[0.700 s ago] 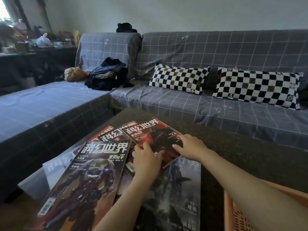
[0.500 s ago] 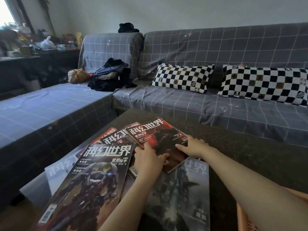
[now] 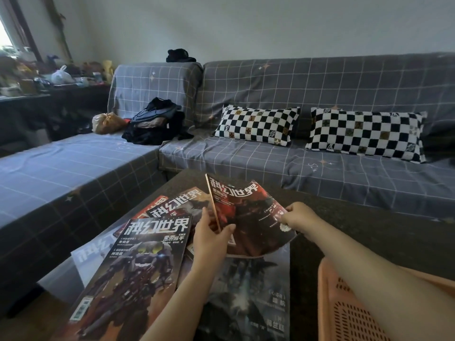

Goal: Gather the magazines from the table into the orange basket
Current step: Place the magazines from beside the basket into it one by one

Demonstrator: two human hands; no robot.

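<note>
A dark speckled table point(image 3: 369, 232) stands before a grey checked sofa point(image 3: 270, 94). At its left edge lies a magazine with a robot cover point(image 3: 138, 274), long axis running away from the viewer, headed 科幻世界. The left hand point(image 3: 209, 239), arm reaching forward, pinches the spine edge of a red-covered magazine point(image 3: 248, 217), thumb on the cover. That magazine is lifted clear of the pile, bowed, top pointing to the sofa, same title. The right hand point(image 3: 299, 217) grips its right edge. An orange basket point(image 3: 344, 316) sits at the near right corner.
</note>
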